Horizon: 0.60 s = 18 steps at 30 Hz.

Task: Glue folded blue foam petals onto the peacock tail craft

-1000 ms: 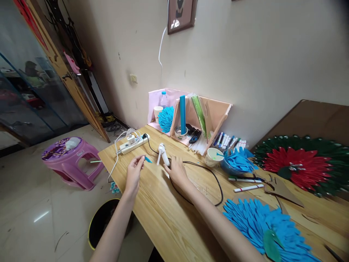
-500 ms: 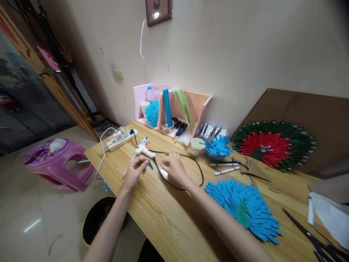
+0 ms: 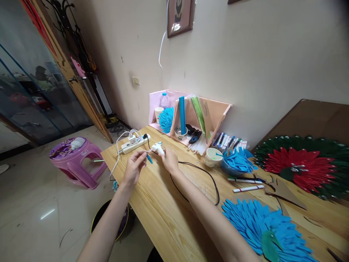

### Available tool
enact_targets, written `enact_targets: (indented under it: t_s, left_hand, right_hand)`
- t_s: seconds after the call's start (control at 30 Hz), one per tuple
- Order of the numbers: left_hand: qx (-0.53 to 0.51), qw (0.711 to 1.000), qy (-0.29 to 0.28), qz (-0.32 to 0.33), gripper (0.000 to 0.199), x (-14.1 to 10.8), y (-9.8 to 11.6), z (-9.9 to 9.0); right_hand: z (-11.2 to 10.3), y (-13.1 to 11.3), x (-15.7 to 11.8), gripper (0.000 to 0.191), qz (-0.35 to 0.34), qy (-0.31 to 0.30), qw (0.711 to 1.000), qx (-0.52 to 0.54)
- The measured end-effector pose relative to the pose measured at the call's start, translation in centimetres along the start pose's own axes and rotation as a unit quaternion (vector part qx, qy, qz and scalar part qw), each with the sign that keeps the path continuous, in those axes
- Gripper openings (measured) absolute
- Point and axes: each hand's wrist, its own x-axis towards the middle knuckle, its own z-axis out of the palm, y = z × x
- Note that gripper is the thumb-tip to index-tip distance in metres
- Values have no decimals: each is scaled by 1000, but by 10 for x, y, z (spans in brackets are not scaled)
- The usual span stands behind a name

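The left hand (image 3: 133,169) pinches a slim blue felt-like strip (image 3: 149,159) left of the white plastic glue gun (image 3: 157,147) the right hand (image 3: 170,162) grips.

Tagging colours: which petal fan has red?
The red-and-green fan by the brown board; the small back fan and large front fan have blue petals.

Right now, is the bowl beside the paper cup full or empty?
Full: blue pieces heap above the rim of the bowl.
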Motion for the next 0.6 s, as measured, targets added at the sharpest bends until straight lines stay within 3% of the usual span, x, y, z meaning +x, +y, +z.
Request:
enact_targets:
  t_s: [0.13,0.23,0.4,0.6]
  left_hand:
    - [-119,992,7,33,17,8,38,-5]
    - [-123,990,7,72,15,13,54,-7]
    - [-93,994,28,58,17,14,44,-1]
    - [-53,997,-8,52,19,3,40,20]
  right_hand:
    - [6,7,3,25,45,12,997,65]
    - [14,7,-4,29,64,16,993,101]
    - [21,-2,-21,25,69,26,990,119]
    - [19,-1,-16,23,58,7,991,120]
